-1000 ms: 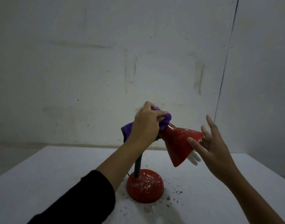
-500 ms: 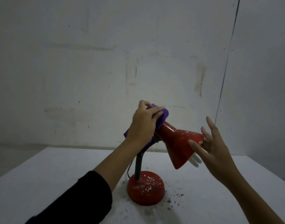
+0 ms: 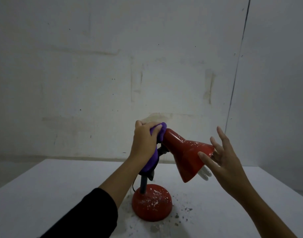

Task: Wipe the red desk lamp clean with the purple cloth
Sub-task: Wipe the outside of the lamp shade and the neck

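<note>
The head view showed a big white table (image 3: 44,194) under both hands, and on it, between the two arms, stood the red metal desk lamp with a cone shade and a round base (image 3: 186,153). Its shade tipped down toward the right hand. It looked hard and smooth, so it could slip, and the bendy dark neck (image 3: 144,184) would likely let the shade wobble when pushed. The heavy-looking base below the left wrist probably kept it from falling.

The left hand (image 3: 144,141) was curled around the soft purple cloth (image 3: 160,131), pressing it on the narrow top end of the shade. The cloth looked light and floppy, easy to bunch up.

The right hand (image 3: 222,157) had straight, spread fingers, and its fingertips touched the wide rim of the shade. That rim seemed a good place to steady it.

Just beside the right palm, the white glass bulb (image 3: 205,174) poked out. It looked easy to break, so best not to squeeze there.

Small grey crumbs (image 3: 183,213) lay on the table near the base.
</note>
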